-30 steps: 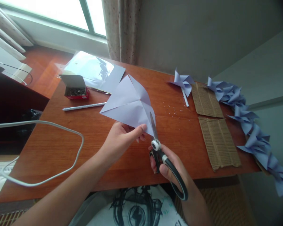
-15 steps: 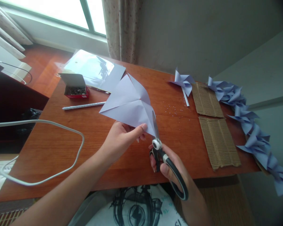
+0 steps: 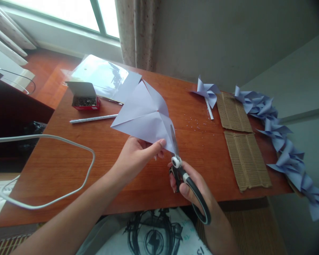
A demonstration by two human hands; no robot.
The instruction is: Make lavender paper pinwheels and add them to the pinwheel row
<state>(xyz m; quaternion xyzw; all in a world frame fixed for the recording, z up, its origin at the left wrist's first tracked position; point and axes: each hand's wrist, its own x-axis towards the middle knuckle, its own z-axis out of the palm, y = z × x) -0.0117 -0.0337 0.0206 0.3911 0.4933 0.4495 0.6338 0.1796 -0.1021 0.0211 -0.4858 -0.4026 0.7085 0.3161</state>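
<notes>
"What did you see in the person's left hand (image 3: 139,150)?"

"A sheet of pale paper (image 3: 142,113), held out in front of the body, over the worktop (image 3: 55,159). The grip was pinching its near edge, thumb on top and fingers curled beneath. Creases met around the middle of the sheet, and a narrow gap ran in from its far corner."

"And the right hand (image 3: 194,184)?"

"That grip was closed around the black handles of the scissors (image 3: 177,162). They pointed away from the person, and a blade showed against the right-hand edge of the paper. From where I stood I couldn't tell how far apart the blades were."

"What lay to the left?"

"A silvery stick (image 3: 93,119), one end hidden behind the paper, and beyond it a small red box (image 3: 86,102) with its lid up and dark bits inside. A glossy packet (image 3: 101,76) was behind that, and a white cord (image 3: 42,136) looped over the near side."

"And to the right?"

"A finished-looking pinwheel (image 3: 207,92) on a short pale stem, two pieces of corrugated cardboard (image 3: 246,161), then a row of more pinwheels (image 3: 288,152) along the far right."
</notes>
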